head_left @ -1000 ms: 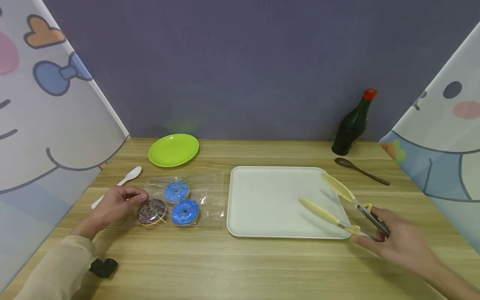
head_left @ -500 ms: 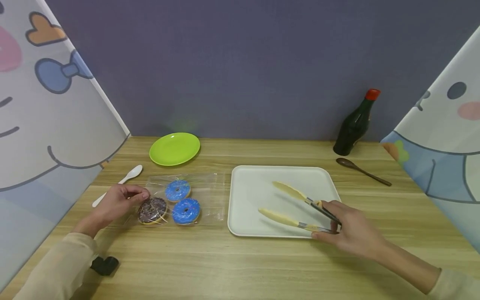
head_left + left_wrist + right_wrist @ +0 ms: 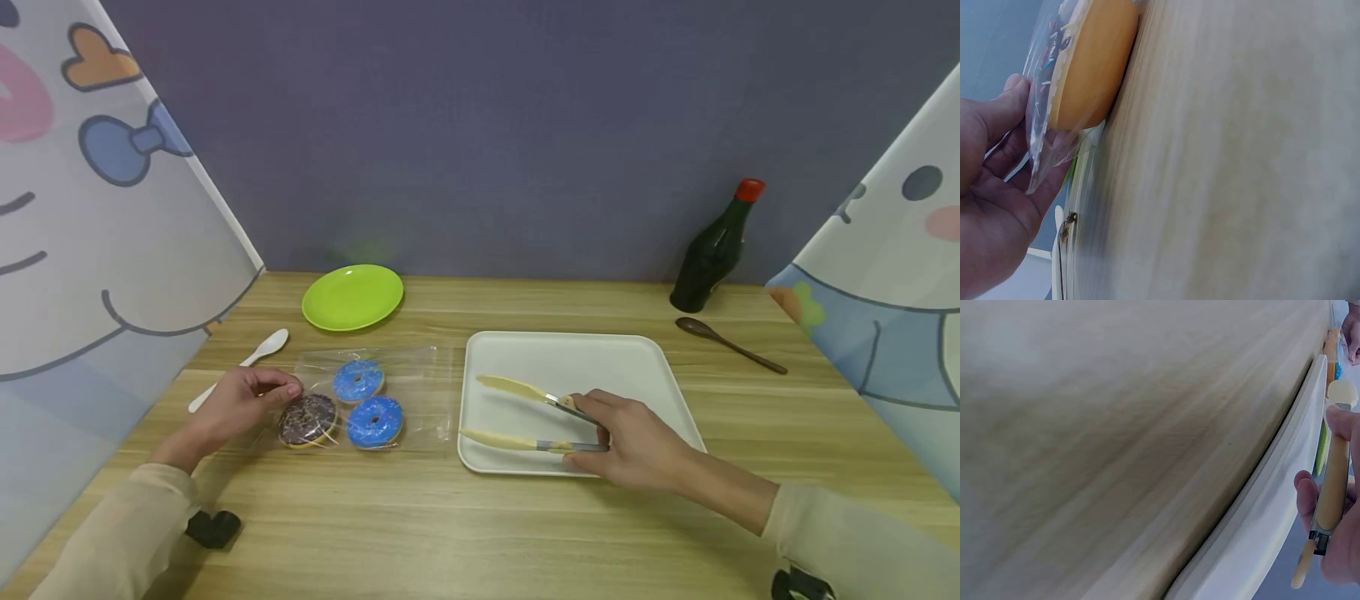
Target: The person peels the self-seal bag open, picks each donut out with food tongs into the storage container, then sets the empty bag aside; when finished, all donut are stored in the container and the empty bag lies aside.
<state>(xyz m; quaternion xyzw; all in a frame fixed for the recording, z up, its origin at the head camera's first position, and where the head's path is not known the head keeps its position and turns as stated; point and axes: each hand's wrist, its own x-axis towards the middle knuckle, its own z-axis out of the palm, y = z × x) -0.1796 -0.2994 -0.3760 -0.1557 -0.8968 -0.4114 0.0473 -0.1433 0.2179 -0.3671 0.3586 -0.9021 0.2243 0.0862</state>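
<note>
In the head view my left hand pinches the left edge of a clear plastic bag beside a chocolate donut. Two blue donuts, one behind and one in front, also lie in the bag. The left wrist view shows the plastic between the thumb and fingers of that hand. My right hand grips cream-tipped tongs above the white tray, their two arms apart with nothing between. The right wrist view shows the tongs' handle in that hand.
A green plate stands at the back left, a white spoon behind my left hand. A dark bottle and a wooden spoon are at the back right. A black object is near my left sleeve.
My right hand has carried the tongs leftward from the tray's right side to its left part, the tips now near its left edge. My left hand still pinches the bag.
</note>
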